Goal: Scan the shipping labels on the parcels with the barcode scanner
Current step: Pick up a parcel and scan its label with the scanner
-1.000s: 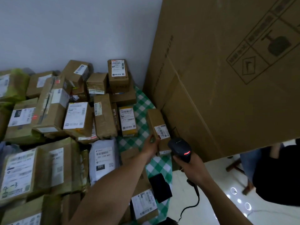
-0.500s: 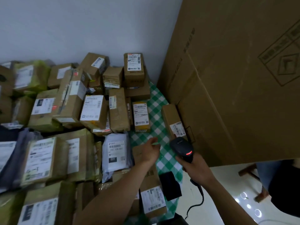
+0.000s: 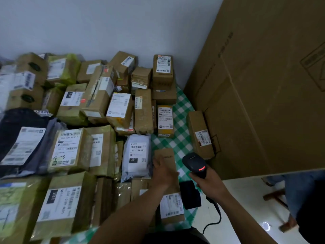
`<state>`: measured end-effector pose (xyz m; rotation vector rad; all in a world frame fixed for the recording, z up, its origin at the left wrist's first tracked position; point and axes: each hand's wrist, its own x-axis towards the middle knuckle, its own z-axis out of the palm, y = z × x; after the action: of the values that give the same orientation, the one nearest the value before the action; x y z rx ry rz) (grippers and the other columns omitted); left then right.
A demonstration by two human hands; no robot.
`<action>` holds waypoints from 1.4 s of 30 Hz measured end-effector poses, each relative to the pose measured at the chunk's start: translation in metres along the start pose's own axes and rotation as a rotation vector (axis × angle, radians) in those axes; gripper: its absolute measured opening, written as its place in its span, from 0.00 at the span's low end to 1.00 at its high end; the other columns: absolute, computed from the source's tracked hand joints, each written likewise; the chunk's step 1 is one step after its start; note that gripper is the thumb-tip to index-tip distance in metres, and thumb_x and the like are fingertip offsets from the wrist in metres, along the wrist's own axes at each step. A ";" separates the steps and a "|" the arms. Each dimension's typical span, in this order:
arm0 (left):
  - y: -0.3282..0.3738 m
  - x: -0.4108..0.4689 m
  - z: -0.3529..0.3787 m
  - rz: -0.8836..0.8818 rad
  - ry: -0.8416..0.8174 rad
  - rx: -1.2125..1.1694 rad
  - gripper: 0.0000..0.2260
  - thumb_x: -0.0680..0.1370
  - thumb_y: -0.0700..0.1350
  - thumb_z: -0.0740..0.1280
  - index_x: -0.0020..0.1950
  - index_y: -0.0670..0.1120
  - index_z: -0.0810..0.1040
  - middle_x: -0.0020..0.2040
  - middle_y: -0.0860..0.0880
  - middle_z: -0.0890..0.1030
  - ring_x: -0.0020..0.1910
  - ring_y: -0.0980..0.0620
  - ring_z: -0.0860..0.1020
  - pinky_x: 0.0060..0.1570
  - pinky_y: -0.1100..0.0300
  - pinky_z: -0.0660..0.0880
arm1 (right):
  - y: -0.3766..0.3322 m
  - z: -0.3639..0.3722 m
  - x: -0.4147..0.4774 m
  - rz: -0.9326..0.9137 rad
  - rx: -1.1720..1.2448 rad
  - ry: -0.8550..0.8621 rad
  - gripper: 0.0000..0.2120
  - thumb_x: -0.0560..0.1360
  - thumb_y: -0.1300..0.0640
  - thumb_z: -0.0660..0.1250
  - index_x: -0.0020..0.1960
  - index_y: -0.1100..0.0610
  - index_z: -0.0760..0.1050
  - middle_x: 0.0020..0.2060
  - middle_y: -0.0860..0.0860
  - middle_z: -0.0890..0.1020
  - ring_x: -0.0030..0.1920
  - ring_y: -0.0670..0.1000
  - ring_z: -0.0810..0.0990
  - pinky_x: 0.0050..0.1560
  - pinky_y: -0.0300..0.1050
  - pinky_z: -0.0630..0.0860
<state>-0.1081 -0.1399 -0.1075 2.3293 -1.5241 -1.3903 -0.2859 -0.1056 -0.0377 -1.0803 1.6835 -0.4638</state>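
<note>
Left of the big carton (image 3: 263, 85), which stands against the pale wall (image 3: 105, 23) and fills the right half of my view, runs a surface (image 3: 181, 106) dressed in green-and-white check. Parcels (image 3: 98, 95) are heaped across it, away from the carton: brown boxes, most with white labels up, and one grey mailer bag (image 3: 137, 155) among them. A narrow box (image 3: 199, 132) lies tight against the carton's foot, its shipping label (image 3: 204, 136) facing up. Under the carton's lower edge I see white floor (image 3: 246, 208), a wooden furniture leg (image 3: 274, 196), and part of a second person (image 3: 313, 217) in dark clothes.

Left hand (image 3: 162, 175): palm down on a long brown parcel (image 3: 167, 155) just left of the carton's near corner. Fingers look stretched rather than curled, though blur softens them. That parcel's own label (image 3: 171, 206) sits nearer me than the hand, uncovered.

Right hand (image 3: 209, 182): clenched round the grip of the black barcode scanner (image 3: 194, 163), between the long parcel and the carton. Red lamp lit on its back, head aimed away from me. A cable (image 3: 217, 213) hangs from the grip. A black pouch (image 3: 190, 194) lies on the surface beside the wrist.
</note>
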 end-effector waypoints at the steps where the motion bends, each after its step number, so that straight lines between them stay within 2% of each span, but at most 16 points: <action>1: 0.005 0.001 0.001 -0.036 -0.006 0.004 0.55 0.75 0.58 0.75 0.83 0.45 0.36 0.84 0.42 0.40 0.83 0.40 0.47 0.78 0.45 0.55 | 0.000 -0.001 -0.001 -0.002 -0.009 0.009 0.06 0.77 0.57 0.75 0.45 0.55 0.79 0.29 0.49 0.80 0.28 0.42 0.78 0.32 0.36 0.73; 3: 0.010 0.002 0.005 -0.057 -0.011 0.021 0.58 0.74 0.58 0.77 0.83 0.47 0.33 0.83 0.41 0.37 0.83 0.39 0.48 0.77 0.43 0.58 | 0.002 -0.002 -0.002 0.003 -0.022 0.024 0.06 0.77 0.56 0.75 0.45 0.56 0.79 0.29 0.49 0.80 0.28 0.41 0.78 0.31 0.33 0.72; 6: 0.011 0.003 0.006 -0.049 -0.005 0.004 0.59 0.73 0.56 0.77 0.82 0.48 0.32 0.83 0.40 0.38 0.82 0.38 0.52 0.76 0.43 0.61 | 0.004 -0.002 -0.004 0.021 -0.013 0.034 0.07 0.77 0.56 0.75 0.46 0.57 0.79 0.29 0.49 0.80 0.28 0.43 0.78 0.32 0.37 0.73; 9: 0.016 -0.001 -0.007 0.010 0.076 -0.029 0.57 0.69 0.61 0.77 0.84 0.50 0.40 0.83 0.43 0.49 0.79 0.38 0.59 0.74 0.41 0.66 | 0.004 -0.001 -0.006 0.033 0.007 0.028 0.07 0.77 0.56 0.75 0.46 0.58 0.79 0.30 0.50 0.80 0.30 0.44 0.79 0.34 0.41 0.74; 11: 0.018 -0.007 -0.022 0.091 0.123 -0.115 0.57 0.65 0.66 0.75 0.83 0.55 0.45 0.81 0.49 0.55 0.77 0.40 0.63 0.71 0.39 0.69 | 0.000 0.002 -0.007 0.042 0.035 0.042 0.07 0.77 0.56 0.75 0.47 0.56 0.79 0.32 0.50 0.82 0.32 0.45 0.80 0.36 0.42 0.75; 15: 0.015 -0.013 -0.057 0.203 0.163 -0.339 0.53 0.65 0.65 0.77 0.83 0.62 0.49 0.80 0.57 0.58 0.77 0.50 0.64 0.73 0.43 0.69 | -0.015 0.009 -0.009 0.004 0.153 0.048 0.09 0.76 0.53 0.76 0.53 0.47 0.78 0.44 0.48 0.86 0.46 0.49 0.85 0.46 0.44 0.78; 18: 0.016 -0.014 -0.076 0.259 0.243 -0.494 0.47 0.64 0.68 0.79 0.79 0.64 0.61 0.72 0.58 0.72 0.70 0.56 0.73 0.67 0.47 0.76 | -0.035 0.014 -0.013 -0.040 0.319 -0.116 0.19 0.72 0.55 0.79 0.61 0.49 0.80 0.51 0.47 0.88 0.54 0.45 0.86 0.54 0.43 0.80; 20: 0.020 -0.020 -0.086 0.271 0.262 -0.600 0.46 0.64 0.67 0.80 0.78 0.64 0.64 0.69 0.60 0.76 0.66 0.59 0.75 0.66 0.51 0.77 | -0.046 0.018 -0.014 -0.057 0.391 -0.163 0.22 0.70 0.59 0.81 0.62 0.54 0.80 0.52 0.49 0.88 0.54 0.49 0.86 0.53 0.45 0.82; 23: 0.024 -0.030 -0.098 0.284 0.243 -0.743 0.47 0.68 0.61 0.81 0.81 0.61 0.61 0.71 0.60 0.75 0.67 0.59 0.75 0.66 0.56 0.77 | -0.058 0.025 -0.010 -0.083 0.454 -0.048 0.22 0.68 0.63 0.81 0.60 0.56 0.81 0.50 0.50 0.88 0.52 0.50 0.87 0.47 0.41 0.82; 25: 0.021 -0.034 -0.101 0.309 0.179 -0.806 0.41 0.72 0.59 0.79 0.81 0.61 0.63 0.71 0.58 0.77 0.67 0.59 0.77 0.65 0.55 0.78 | -0.064 0.023 -0.007 -0.085 0.500 0.013 0.19 0.71 0.63 0.80 0.60 0.55 0.81 0.49 0.49 0.88 0.51 0.48 0.87 0.45 0.40 0.81; 27: 0.017 -0.037 -0.102 0.345 0.099 -0.810 0.32 0.77 0.54 0.75 0.79 0.60 0.67 0.69 0.57 0.79 0.64 0.60 0.79 0.63 0.55 0.79 | -0.069 0.018 -0.003 -0.080 0.565 0.039 0.15 0.73 0.64 0.77 0.58 0.57 0.81 0.49 0.52 0.88 0.51 0.51 0.88 0.48 0.46 0.83; 29: 0.014 -0.042 -0.100 0.386 0.040 -0.784 0.30 0.80 0.46 0.73 0.80 0.59 0.67 0.68 0.57 0.80 0.63 0.61 0.80 0.62 0.56 0.79 | -0.071 0.012 0.002 -0.061 0.587 0.056 0.14 0.74 0.63 0.76 0.59 0.57 0.81 0.50 0.55 0.88 0.52 0.55 0.87 0.53 0.55 0.83; 33: 0.008 -0.046 -0.100 0.418 -0.053 -0.834 0.32 0.80 0.37 0.71 0.77 0.62 0.66 0.65 0.55 0.82 0.61 0.58 0.82 0.57 0.58 0.81 | -0.076 0.003 0.005 -0.066 0.577 0.060 0.11 0.75 0.62 0.76 0.56 0.55 0.82 0.47 0.52 0.89 0.50 0.52 0.88 0.50 0.50 0.82; 36: 0.005 -0.044 -0.111 0.435 -0.071 -0.795 0.31 0.81 0.37 0.70 0.77 0.63 0.66 0.66 0.59 0.81 0.65 0.56 0.80 0.62 0.52 0.80 | -0.076 -0.001 0.005 -0.096 0.489 0.088 0.06 0.76 0.58 0.76 0.52 0.53 0.83 0.43 0.50 0.89 0.47 0.50 0.88 0.45 0.45 0.81; 39: 0.003 -0.036 -0.129 0.448 -0.028 -0.711 0.31 0.81 0.39 0.70 0.77 0.64 0.63 0.62 0.67 0.81 0.63 0.59 0.80 0.65 0.53 0.78 | -0.070 -0.007 0.008 -0.129 0.361 0.096 0.05 0.76 0.57 0.76 0.51 0.56 0.83 0.42 0.57 0.87 0.46 0.60 0.86 0.45 0.52 0.81; 42: 0.006 -0.023 -0.154 0.460 0.007 -0.620 0.33 0.81 0.41 0.70 0.80 0.62 0.61 0.67 0.57 0.80 0.62 0.56 0.82 0.63 0.54 0.80 | -0.069 -0.014 0.006 -0.202 0.258 -0.009 0.06 0.78 0.60 0.74 0.54 0.57 0.83 0.45 0.59 0.87 0.49 0.59 0.86 0.45 0.49 0.82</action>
<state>-0.0098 -0.1898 0.0028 1.5096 -1.2643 -1.4457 -0.2696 -0.1488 0.0153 -1.0620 1.4648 -0.7826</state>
